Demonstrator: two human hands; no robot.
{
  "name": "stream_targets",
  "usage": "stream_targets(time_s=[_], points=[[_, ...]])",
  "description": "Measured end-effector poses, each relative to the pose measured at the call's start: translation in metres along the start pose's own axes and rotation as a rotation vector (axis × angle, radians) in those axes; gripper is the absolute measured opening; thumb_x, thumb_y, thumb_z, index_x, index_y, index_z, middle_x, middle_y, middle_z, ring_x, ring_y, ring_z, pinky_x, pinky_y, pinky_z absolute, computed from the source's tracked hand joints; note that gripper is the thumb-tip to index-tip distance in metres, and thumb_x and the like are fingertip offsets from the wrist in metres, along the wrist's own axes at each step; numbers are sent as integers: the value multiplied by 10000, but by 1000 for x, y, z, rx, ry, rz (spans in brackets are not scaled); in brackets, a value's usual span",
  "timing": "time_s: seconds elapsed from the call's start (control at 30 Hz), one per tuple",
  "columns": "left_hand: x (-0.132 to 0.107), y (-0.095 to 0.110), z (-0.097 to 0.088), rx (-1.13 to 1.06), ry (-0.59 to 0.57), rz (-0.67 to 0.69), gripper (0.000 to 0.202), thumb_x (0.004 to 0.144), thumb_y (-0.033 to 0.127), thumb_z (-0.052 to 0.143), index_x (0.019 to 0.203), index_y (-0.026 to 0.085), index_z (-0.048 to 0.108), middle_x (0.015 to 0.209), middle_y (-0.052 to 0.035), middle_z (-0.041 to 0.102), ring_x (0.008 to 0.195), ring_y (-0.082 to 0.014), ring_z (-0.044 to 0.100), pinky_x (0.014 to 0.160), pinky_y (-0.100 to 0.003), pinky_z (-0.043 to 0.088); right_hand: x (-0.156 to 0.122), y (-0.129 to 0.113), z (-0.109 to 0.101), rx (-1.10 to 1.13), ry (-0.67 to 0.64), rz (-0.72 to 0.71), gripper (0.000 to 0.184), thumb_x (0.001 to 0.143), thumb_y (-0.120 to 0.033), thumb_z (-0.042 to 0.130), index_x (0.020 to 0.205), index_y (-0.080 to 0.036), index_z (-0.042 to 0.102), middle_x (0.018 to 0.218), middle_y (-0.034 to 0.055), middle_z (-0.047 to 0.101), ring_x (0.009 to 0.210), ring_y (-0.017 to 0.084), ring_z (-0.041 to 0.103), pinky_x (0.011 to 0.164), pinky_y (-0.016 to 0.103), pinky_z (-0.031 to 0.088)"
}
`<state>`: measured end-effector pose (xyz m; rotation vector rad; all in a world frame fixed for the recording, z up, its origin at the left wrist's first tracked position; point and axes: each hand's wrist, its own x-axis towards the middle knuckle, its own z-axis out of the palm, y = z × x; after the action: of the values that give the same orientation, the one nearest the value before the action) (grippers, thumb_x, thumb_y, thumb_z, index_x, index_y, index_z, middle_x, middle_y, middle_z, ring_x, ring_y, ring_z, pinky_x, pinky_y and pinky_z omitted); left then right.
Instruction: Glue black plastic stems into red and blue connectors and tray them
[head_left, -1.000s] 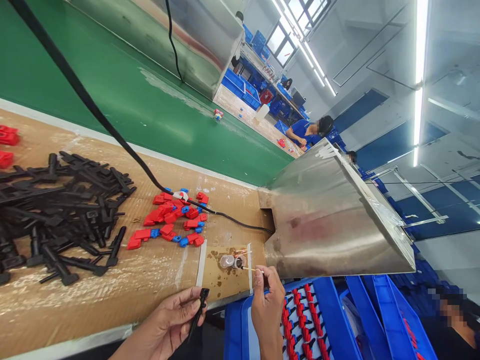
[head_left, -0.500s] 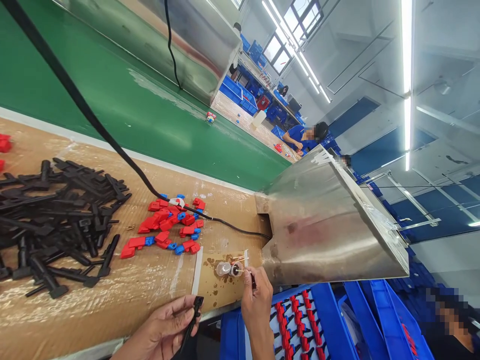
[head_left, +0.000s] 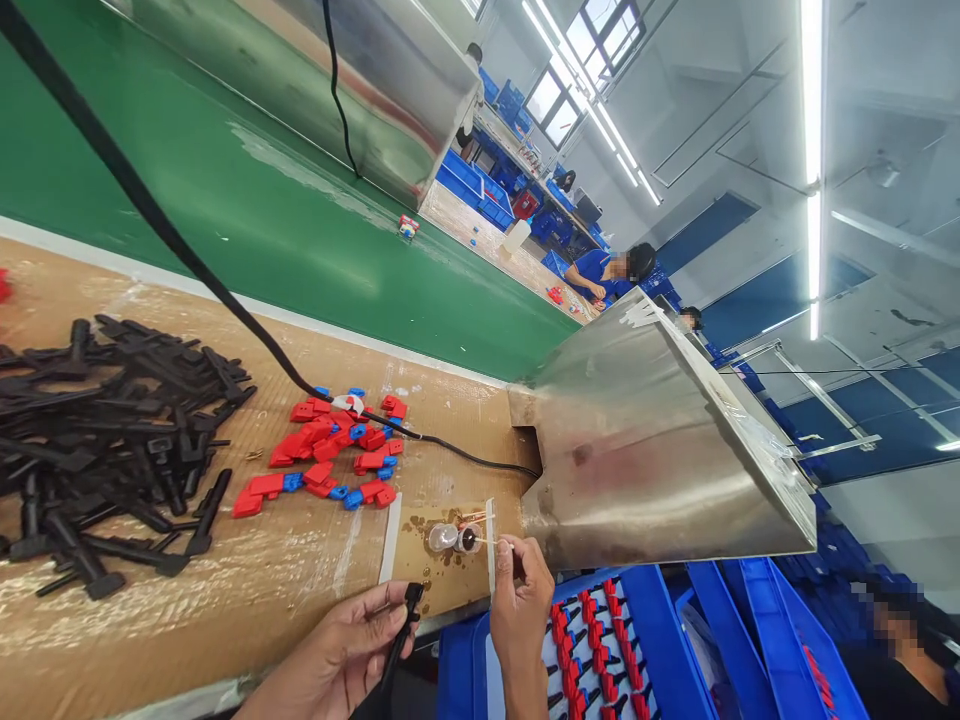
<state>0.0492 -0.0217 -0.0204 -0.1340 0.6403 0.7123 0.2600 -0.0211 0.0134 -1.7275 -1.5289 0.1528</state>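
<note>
My left hand is closed on a black plastic part, a bar with a wider block at its upper end, held at the bench's front edge. My right hand pinches a thin pale stick. The stick's far end reaches to a small clear cup with something dark inside; whether it dips in is too small to tell. Beside the cup lies its clear round lid. Brownish drops spot the taped patch around them. Several thin sticks lie just behind the cup.
A heap of black plastic parts covers the bench's left. Red-and-blue pieces lie mid-bench under a black cable. A sheet-metal hood stands right. Blue crates hold rows of assembled pieces below. Behind runs a green belt; a co-worker sits beyond.
My left hand has shifted slightly right and up with the black part. My right hand has drawn a little right, showing more of the stick. A small item on the belt has moved left.
</note>
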Motion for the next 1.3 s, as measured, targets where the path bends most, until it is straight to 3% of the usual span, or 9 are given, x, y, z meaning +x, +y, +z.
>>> stream_targets(time_s=[0.3, 0.43, 0.67, 0.9, 1.13, 1.3], points=[[5, -7, 20, -27, -15, 0, 455, 474, 158, 1058, 865, 99, 833, 663, -48, 756, 557, -104, 667, 476, -103, 500, 0, 42, 21, 335, 62, 393, 511, 841, -660, 701, 701, -169, 694, 512, -26, 563, 415, 118, 486, 390, 215, 390], [13, -10, 18, -39, -4, -9, 373, 507, 113, 1037, 821, 102, 836, 651, -57, 773, 545, -117, 681, 446, -104, 483, 0, 43, 22, 486, 111, 539, 526, 783, -683, 757, 672, -181, 642, 520, -42, 545, 405, 91, 458, 379, 190, 375], [16, -13, 17, -40, 11, -28, 277, 632, 26, 952, 861, 93, 812, 710, -74, 777, 588, -136, 715, 505, -128, 550, 6, 34, 18, 705, 30, 667, 527, 683, -664, 852, 689, -202, 598, 549, -56, 515, 411, 85, 440, 368, 187, 389], [16, -11, 19, -26, -33, -24, 307, 623, 63, 977, 882, 77, 812, 732, -79, 769, 590, -121, 698, 496, -128, 545, -15, 16, -1, 728, 16, 568, 429, 826, -602, 803, 842, -182, 715, 637, -10, 622, 522, 117, 570, 471, 208, 478], [13, -14, 18, -12, -67, -45, 431, 514, 157, 1047, 875, 101, 819, 723, -71, 780, 598, -122, 702, 505, -129, 525, -31, -31, -7, 365, 1, 103, 269, 1035, -403, 583, 911, -221, 738, 685, -3, 685, 547, 137, 638, 526, 220, 529], [14, -16, 15, -4, -97, -35, 437, 524, 169, 1045, 886, 115, 807, 739, -46, 773, 615, -122, 701, 543, -146, 534, -30, -45, -6, 239, -20, -38, 250, 1057, -336, 526, 930, -239, 719, 697, -10, 670, 548, 137, 633, 532, 219, 525]])
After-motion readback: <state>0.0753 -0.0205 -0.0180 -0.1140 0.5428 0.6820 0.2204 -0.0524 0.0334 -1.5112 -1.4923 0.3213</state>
